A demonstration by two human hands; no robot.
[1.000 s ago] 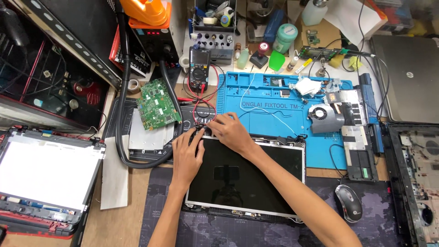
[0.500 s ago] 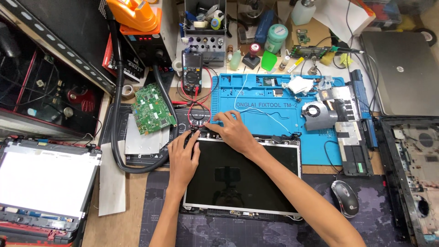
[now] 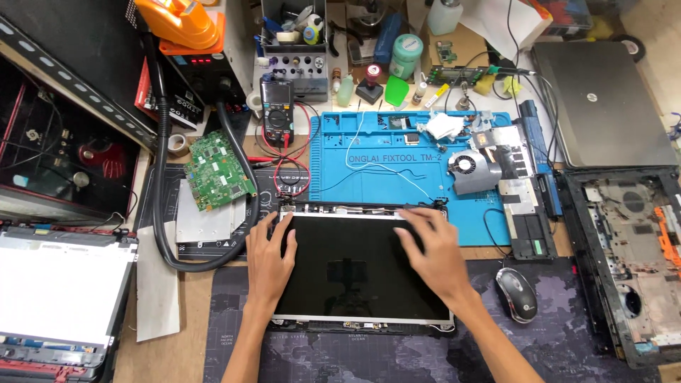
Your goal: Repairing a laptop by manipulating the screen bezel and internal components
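Note:
A black laptop screen panel [image 3: 355,276] lies flat in its lid frame on the dark desk mat [image 3: 567,340]. My left hand [image 3: 271,259] rests palm down on the panel's left side, fingertips at its top left corner. My right hand [image 3: 433,250] lies spread on the panel's upper right part, fingers reaching toward the top right corner and hinge. Neither hand grips anything.
A blue repair mat [image 3: 376,170] behind the panel carries a fan [image 3: 468,167] and metal parts. A green circuit board [image 3: 218,170], multimeter [image 3: 277,113], black hose [image 3: 167,213] and mouse [image 3: 516,294] lie nearby. An opened laptop base [image 3: 624,255] sits right, another screen [image 3: 60,298] left.
My right hand has slid from the panel's top left over to its top right. My left hand stays at the top left corner. The view has shifted slightly.

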